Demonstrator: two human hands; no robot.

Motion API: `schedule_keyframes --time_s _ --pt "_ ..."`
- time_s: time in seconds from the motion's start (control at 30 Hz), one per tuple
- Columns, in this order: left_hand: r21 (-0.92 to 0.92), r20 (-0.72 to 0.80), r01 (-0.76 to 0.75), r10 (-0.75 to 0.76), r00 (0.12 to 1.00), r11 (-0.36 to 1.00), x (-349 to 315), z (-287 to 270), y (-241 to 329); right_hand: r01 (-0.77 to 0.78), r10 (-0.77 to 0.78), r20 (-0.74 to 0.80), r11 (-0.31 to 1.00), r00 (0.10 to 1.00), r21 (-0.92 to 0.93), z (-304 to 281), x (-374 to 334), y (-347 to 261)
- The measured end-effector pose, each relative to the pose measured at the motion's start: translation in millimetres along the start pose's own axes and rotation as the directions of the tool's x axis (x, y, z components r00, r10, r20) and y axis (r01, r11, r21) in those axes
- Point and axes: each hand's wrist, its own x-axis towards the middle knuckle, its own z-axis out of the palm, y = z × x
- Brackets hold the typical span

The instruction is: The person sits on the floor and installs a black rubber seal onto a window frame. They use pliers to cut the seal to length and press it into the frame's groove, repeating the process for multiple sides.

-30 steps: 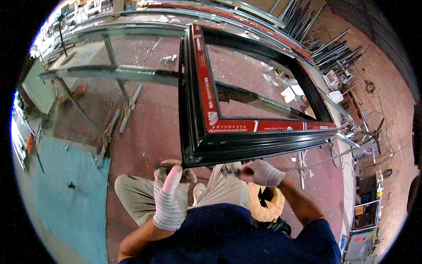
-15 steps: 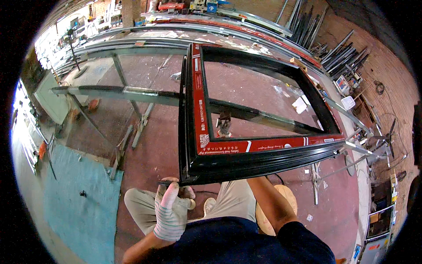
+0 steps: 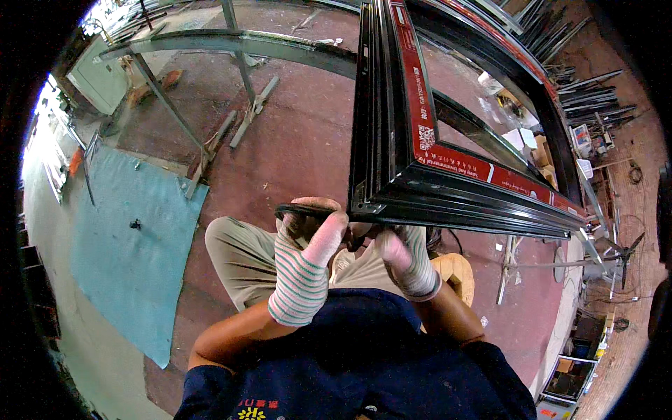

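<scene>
A large black metal window frame (image 3: 392, 126) with red protective tape strips lies flat in front of me, its near left corner just above my hands. My left hand (image 3: 306, 262), in a striped work glove with pink fingertips, is closed on a black rubber sealing strip (image 3: 301, 208) that loops over its fingers. My right hand (image 3: 407, 259), in the same kind of glove, sits under the frame's near rail and pinches the strip below the corner. What lies between the right fingers is partly hidden by the frame.
I sit on a round wooden stool (image 3: 456, 274) on a reddish floor. A teal mat (image 3: 126, 245) lies to my left. A steel trestle bench (image 3: 231, 49) stands beyond the frame, and bundles of metal profiles (image 3: 581, 91) lie at the right.
The view has come closer to the frame's near corner. My right hand moved from the frame's near rail down beside my left hand, and both now hold the rubber strip.
</scene>
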Motion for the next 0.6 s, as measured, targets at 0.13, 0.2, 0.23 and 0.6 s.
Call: schedule_keyframes --time_s 0.13,0.2,0.23,0.6 --pt "0.136 -0.002 -0.086 0.087 0.996 0.987 2 1 2 -0.025 0.057 -0.146 0.978 0.988 0.209 14 8 -8" --pt "0.105 0.002 -0.042 0.042 0.999 0.994 3 -1 4 -0.065 0.097 -0.215 0.986 0.972 0.151 20 11 -5" --pt "0.090 0.006 -0.020 0.019 1.000 0.996 3 -1 5 -0.072 0.099 -0.250 0.991 0.963 0.115 25 12 -7" --pt "0.042 0.074 0.104 -0.107 0.991 0.994 14 -24 20 -0.071 0.107 -0.143 0.969 0.984 0.236 20 10 -6"
